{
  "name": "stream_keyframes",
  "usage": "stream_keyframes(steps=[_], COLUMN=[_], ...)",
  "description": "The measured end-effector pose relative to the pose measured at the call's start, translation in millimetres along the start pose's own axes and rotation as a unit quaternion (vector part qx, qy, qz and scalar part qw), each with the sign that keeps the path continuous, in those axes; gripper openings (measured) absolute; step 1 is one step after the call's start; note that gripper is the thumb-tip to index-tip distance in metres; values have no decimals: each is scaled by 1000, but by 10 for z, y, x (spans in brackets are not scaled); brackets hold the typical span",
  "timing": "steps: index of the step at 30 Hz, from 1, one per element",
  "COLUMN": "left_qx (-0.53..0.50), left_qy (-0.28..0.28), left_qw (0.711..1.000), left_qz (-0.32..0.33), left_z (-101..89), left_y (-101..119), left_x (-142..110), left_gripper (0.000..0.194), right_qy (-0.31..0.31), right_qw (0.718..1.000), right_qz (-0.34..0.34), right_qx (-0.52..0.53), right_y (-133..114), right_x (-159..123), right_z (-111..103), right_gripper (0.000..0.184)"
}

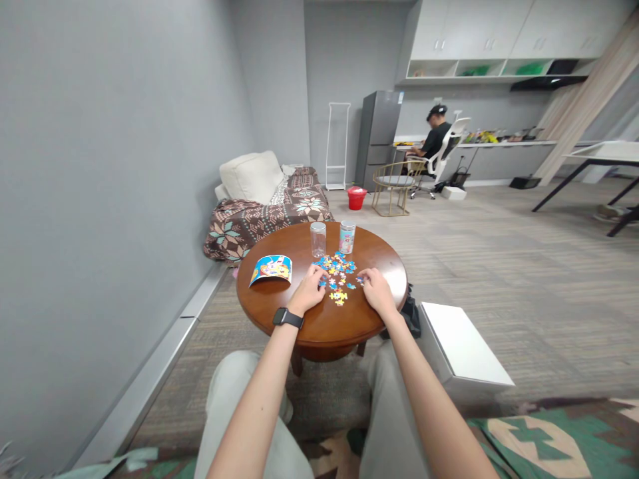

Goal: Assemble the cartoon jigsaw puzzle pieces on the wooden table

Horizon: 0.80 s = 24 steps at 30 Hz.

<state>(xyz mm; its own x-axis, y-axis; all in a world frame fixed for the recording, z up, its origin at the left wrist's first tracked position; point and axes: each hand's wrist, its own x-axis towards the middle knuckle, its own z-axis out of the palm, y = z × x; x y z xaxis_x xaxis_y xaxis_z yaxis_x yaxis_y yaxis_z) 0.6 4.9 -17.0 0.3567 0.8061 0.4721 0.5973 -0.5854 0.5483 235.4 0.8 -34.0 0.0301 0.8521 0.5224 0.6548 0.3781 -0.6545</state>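
A loose heap of small jigsaw puzzle pieces [339, 265], mostly blue with some white and orange, lies on the round brown wooden table [272, 306]. Nearer to me is a small joined patch of yellow puzzle pieces [338, 297]. My left hand [310, 290], a black watch on its wrist, rests left of this patch, fingers curled around a blue piece [323, 283]. On the right side, my right hand [376, 289] has its fingertips closed at another puzzle piece [360, 280]. A curved picture sheet [272, 269] with cartoon figures on blue lies to the left.
Behind the heap stand a clear jar [318, 241] and a jar with a printed label [347, 238]. A white box [464, 342] sits on the floor at right. Beyond are a blanket-covered sofa [259, 219], a red bucket [356, 198] and a seated person [435, 141].
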Motion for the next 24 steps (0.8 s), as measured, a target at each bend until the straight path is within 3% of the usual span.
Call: stream_keyframes(steps=[9,12,15,18,24], left_qx=[-31,-34,-27,-8,29], left_qy=[3,6,8,13,32], left_qw=[1000,999,1000,1000,998], left_qz=[3,-2,-9,-19,-45], left_z=[37,38,23,12,11], left_y=[-55,-53,-23,10,12], left_x=[16,14,13,14,21], left_gripper=[27,26,25,22,21], right_qy=[-14,28,105,131,45], right_qw=[997,998,991,980,997], right_qz=[1,8,79,145,44], right_qx=[77,62,6,-20,51], right_y=[-5,-12,4,40,53], right_x=[8,6,-8,-17,1], right_z=[-14,-43,-69,-71,-43], right_gripper=[29,27,21,18,22])
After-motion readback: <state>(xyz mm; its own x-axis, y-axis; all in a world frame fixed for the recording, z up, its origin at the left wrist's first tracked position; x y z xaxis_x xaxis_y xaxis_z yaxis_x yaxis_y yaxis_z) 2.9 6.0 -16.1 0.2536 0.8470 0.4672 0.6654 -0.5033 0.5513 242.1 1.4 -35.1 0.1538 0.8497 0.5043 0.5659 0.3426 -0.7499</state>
